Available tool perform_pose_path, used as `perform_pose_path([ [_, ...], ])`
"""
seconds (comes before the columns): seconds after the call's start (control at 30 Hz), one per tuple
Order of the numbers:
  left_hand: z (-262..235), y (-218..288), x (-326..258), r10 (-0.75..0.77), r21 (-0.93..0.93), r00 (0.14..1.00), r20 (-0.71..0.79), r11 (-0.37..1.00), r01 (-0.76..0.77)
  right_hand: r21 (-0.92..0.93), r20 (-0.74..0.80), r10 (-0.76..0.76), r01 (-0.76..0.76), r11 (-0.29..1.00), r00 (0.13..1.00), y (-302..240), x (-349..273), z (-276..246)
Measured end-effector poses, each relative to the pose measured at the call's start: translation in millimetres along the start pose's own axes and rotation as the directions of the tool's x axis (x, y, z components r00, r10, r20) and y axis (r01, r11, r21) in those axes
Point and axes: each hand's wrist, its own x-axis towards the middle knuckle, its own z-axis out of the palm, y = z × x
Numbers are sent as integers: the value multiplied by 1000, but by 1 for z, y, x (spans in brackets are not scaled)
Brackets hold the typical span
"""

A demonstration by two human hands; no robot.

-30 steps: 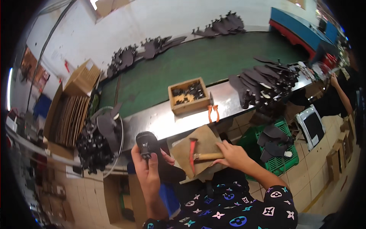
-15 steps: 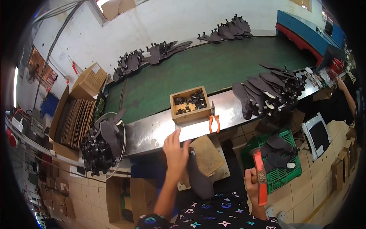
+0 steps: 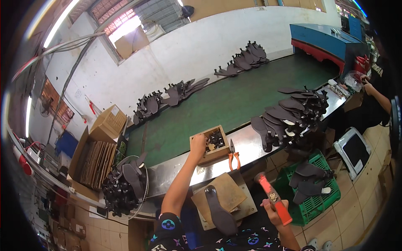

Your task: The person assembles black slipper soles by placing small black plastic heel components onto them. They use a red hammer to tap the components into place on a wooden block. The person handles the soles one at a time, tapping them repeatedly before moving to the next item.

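My left hand (image 3: 198,144) reaches into a small wooden box (image 3: 226,150) of loose black parts (image 3: 216,140) on the metal bench edge. Its fingers are bunched at the box's left side; what they pinch, if anything, is hidden. My right hand (image 3: 274,212) is closed round a hammer (image 3: 274,196) with an orange-red head, held up at the right of my lap. A dark grey shoe sole (image 3: 220,211) lies between my arms, its narrow end on a brown pad (image 3: 230,190) over a pale plate. Orange-handled pliers (image 3: 234,160) rest right of the box.
Piled soles with black fittings (image 3: 293,115) lie on the bench at right. A green crate (image 3: 307,213) of soles stands below. At left are a round basket of soles (image 3: 125,184) and a carton of cardboard sheets (image 3: 96,165). A person (image 3: 377,94) works at far right.
My left hand has left the sole and gone forward into the wooden box. The sole now lies unheld. The hammer stays in my right hand, and the view has tilted up.
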Motion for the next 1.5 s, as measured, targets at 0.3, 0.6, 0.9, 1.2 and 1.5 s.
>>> perform_pose_path([
  [0.3, -139, 126, -108, 461, -39, 776, -430, 849, -526, 323, 177, 175, -225, 919, 969, -43, 78, 38],
  [0.6, -212, 154, -191, 523, -17, 695, -494, 793, -609, 489, 491, 62, -334, 806, 869, -102, 85, 73],
  [0.9, -112, 106, -231, -186, -521, 949, -253, 853, 28, 278, 472, 152, -310, 909, 868, -55, 81, 108],
  [1.2, -73, 89, -239, -357, -723, 932, -68, 661, 200, 7, 645, 35, -52, 999, 763, -1, 96, 153],
  [1.5, -71, 89, -248, -331, -643, 934, -134, 746, 172, 13, 711, -177, 239, 971, 680, -18, 100, 153],
])
